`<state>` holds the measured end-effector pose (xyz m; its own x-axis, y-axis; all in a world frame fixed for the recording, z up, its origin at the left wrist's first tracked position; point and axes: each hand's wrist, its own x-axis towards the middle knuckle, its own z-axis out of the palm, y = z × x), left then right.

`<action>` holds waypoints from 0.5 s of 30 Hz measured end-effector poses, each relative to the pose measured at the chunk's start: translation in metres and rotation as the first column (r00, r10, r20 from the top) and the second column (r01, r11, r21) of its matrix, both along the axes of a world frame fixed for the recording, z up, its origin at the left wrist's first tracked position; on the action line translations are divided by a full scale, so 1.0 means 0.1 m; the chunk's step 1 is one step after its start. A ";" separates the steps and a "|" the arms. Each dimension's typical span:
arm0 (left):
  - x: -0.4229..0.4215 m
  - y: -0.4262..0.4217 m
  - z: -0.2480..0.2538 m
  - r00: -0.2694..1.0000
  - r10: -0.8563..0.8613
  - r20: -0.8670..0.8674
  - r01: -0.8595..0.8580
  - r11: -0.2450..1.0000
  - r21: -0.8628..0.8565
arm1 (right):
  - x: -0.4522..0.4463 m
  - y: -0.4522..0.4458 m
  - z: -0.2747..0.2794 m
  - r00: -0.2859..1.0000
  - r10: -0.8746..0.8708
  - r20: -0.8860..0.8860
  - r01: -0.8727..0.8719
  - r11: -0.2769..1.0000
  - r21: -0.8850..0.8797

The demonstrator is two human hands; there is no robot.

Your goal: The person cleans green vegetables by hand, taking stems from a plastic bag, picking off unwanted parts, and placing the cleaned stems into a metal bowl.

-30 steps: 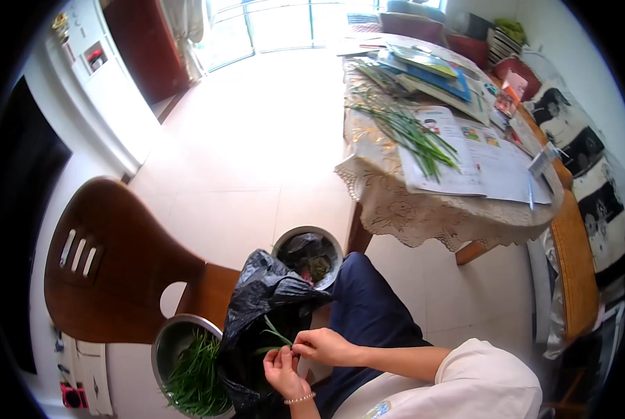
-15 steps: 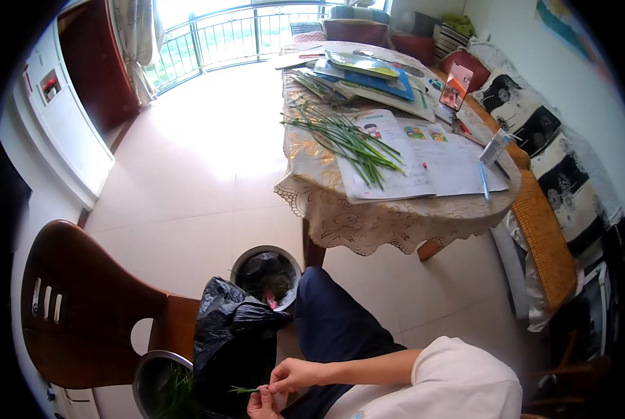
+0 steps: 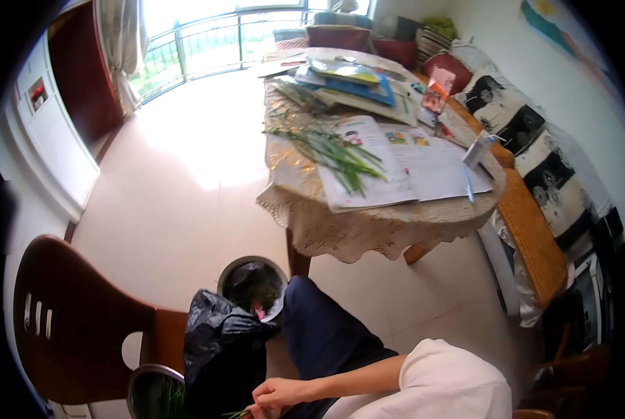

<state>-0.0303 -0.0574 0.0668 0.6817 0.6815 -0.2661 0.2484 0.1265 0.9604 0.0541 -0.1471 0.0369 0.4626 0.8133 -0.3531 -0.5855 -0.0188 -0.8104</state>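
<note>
My right hand (image 3: 279,392) is closed in a pinch above the black plastic bag (image 3: 218,328). Just below it, cut off by the frame's bottom edge, my left hand (image 3: 260,412) has its fingers closed on thin green stalks (image 3: 237,414), which look like chives. The right fingertips meet the left hand at the stalks. A metal bowl (image 3: 136,383) with more of these greens (image 3: 172,398) rests on the chair seat, left of the bag. Longer green stalks (image 3: 340,157) lie across the open book (image 3: 424,178) on the table.
A wooden chair (image 3: 75,314) stands at the left. On the floor beside my knee is a bin (image 3: 284,279) lined with black plastic. The lace-covered table (image 3: 354,234) carries stacked books (image 3: 347,80), a propped phone (image 3: 436,98), a pen (image 3: 468,183) and a white bottle (image 3: 476,150).
The view has shifted, so the table and chair appear further left and slightly lower. Both hands sit lower in the frame, still together at the stalks.
</note>
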 end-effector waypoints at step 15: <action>0.01 -0.06 0.43 0.983 0.113 0.142 -0.121 0.992 0.049 | 0.22 0.02 0.52 0.890 0.085 0.448 -0.094 0.996 -0.002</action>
<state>-0.0294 -0.0635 0.1098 0.6243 0.7698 -0.1331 0.0991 0.0909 0.9909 0.0756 -0.1453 0.0888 0.4927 0.8631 -0.1107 -0.1582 -0.0363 -0.9867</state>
